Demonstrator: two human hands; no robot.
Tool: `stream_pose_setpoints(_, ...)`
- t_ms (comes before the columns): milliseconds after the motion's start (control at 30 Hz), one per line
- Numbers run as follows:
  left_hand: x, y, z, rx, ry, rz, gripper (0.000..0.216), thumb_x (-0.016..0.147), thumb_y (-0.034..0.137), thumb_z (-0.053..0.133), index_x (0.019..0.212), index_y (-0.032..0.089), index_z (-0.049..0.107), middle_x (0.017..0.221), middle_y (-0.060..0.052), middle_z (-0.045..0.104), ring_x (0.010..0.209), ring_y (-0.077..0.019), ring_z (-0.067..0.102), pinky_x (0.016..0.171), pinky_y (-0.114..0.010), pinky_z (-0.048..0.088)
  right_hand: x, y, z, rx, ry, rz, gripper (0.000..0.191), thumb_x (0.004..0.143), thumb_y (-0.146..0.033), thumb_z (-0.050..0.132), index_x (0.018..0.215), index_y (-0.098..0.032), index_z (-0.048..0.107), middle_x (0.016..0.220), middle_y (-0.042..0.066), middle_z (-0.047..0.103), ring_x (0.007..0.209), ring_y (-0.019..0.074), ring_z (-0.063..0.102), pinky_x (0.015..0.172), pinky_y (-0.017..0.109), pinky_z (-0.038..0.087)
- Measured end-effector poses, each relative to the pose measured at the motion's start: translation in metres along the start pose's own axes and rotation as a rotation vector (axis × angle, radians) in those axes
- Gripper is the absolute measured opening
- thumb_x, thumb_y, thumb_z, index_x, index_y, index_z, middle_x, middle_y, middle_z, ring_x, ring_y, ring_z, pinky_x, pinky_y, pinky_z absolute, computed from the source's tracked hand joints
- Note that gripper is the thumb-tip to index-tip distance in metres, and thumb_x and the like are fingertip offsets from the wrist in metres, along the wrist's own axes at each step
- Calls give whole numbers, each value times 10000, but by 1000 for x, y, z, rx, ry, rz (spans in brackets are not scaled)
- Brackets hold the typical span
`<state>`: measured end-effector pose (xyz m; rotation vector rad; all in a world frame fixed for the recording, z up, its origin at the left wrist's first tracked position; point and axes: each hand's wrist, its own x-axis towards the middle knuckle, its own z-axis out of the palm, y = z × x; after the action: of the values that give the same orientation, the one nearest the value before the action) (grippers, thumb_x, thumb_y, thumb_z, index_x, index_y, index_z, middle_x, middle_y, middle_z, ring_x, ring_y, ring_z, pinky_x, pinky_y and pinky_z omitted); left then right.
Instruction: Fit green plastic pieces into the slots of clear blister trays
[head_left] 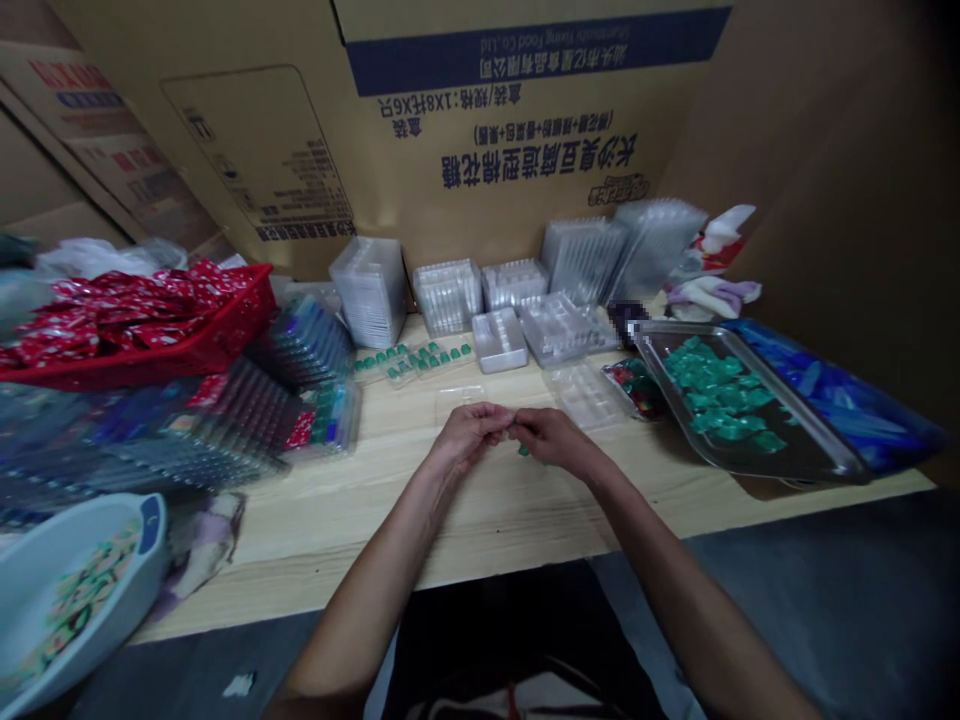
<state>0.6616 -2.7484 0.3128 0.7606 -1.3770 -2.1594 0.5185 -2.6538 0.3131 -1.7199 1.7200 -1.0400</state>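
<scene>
My left hand (474, 432) and my right hand (553, 436) meet over the middle of the wooden table (337, 530), fingertips pinched together. What sits between the fingertips is too small and hidden to make out. Just under my right hand's fingers shows a small green piece (523, 451); whether it is held or lies on the table I cannot tell. Behind my left hand lies a clear plastic tray (456, 396). Farther back, clear trays hold rows of small green pieces (429, 354).
At right, a metal tray (817, 455) holds green wrapped pieces (712, 385). Stacks of clear plastic trays (369, 290) line the cardboard box (420, 210). On the left are a red basket (180, 352) of red packets, filled clear packs (232, 420) and a pale basin (142, 570).
</scene>
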Motion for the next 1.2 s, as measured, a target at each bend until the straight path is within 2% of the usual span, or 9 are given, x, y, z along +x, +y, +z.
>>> stream_pose_setpoints(133, -5, 1, -8, -28, -82, -91, 343, 614, 285, 870, 876, 92, 763, 668, -45, 669, 522, -59, 496, 496, -193, 341, -5, -5, -7, 329, -147, 22, 273, 878, -366, 526, 765, -194, 705, 715, 0, 648, 670, 137, 534, 644, 261, 390)
stream_pose_setpoints(267, -9, 0, -22, -109, -41, -214, 236, 676, 218, 838, 833, 70, 744, 652, -33, 654, 518, -49, 529, 489, -158, 409, -11, 0, -17, 649, -14, 230, 319, 743, -476, 696, 641, -178, 643, 604, -13, 543, 576, 114, 444, 553, 251, 324)
stream_pose_setpoints(400, -17, 5, -45, -214, 84, -229, 97, 770, 95, 741, 858, 57, 730, 669, -39, 674, 511, -46, 565, 523, -144, 493, -19, 6, -37, 888, 141, 283, 326, 661, -479, 776, 640, -191, 625, 646, 1, 541, 616, 138, 491, 569, 267, 372)
stream_pose_setpoints(500, -25, 13, -61, -258, 179, -201, 113, 864, 68, 632, 919, 40, 726, 709, -72, 705, 564, -76, 640, 591, -166, 558, -23, 12, -40, 812, 254, 305, 354, 677, -505, 773, 638, -190, 618, 668, 2, 536, 626, 133, 491, 574, 263, 383)
stream_pose_setpoints(633, -31, 23, -66, -328, 241, -165, 173, 880, 0, 557, 929, 30, 720, 835, -114, 744, 661, -110, 706, 676, -184, 593, -22, 18, -15, 624, 355, 319, 421, 691, -587, 723, 646, -185, 611, 658, 6, 544, 607, 126, 456, 543, 256, 358)
stream_pose_setpoints(800, -32, 28, -62, -333, 224, -151, 174, 806, -49, 628, 919, 42, 722, 799, -86, 739, 619, -102, 696, 624, -164, 581, -15, 13, 18, 441, 319, 257, 427, 764, -601, 625, 689, -180, 615, 550, -29, 462, 525, 110, 403, 476, 240, 299)
stream_pose_setpoints(900, -31, 24, -59, -320, 206, -120, 133, 775, 0, 705, 897, 50, 723, 779, -69, 730, 586, -83, 674, 613, -156, 573, -10, 1, 31, 415, 281, 186, 390, 821, -526, 572, 922, -166, 681, 559, -42, 463, 520, 116, 418, 488, 245, 337)
stream_pose_setpoints(1000, -30, 17, -53, -317, 199, -63, 157, 741, 43, 760, 891, 64, 719, 756, -52, 720, 592, -79, 670, 624, -154, 567, -5, -11, 43, 354, 254, 123, 448, 864, -428, 514, 1193, -157, 650, 581, -44, 488, 518, 120, 419, 507, 249, 354)
stream_pose_setpoints(1200, -27, 6, -32, -327, 215, 79, 372, 657, 99, 836, 1010, 132, 722, 807, -26, 726, 704, -100, 700, 723, -188, 568, -3, -30, 62, 190, 370, 119, 443, 854, -326, 468, 1211, -151, 664, 654, 8, 621, 529, 142, 485, 549, 272, 390)
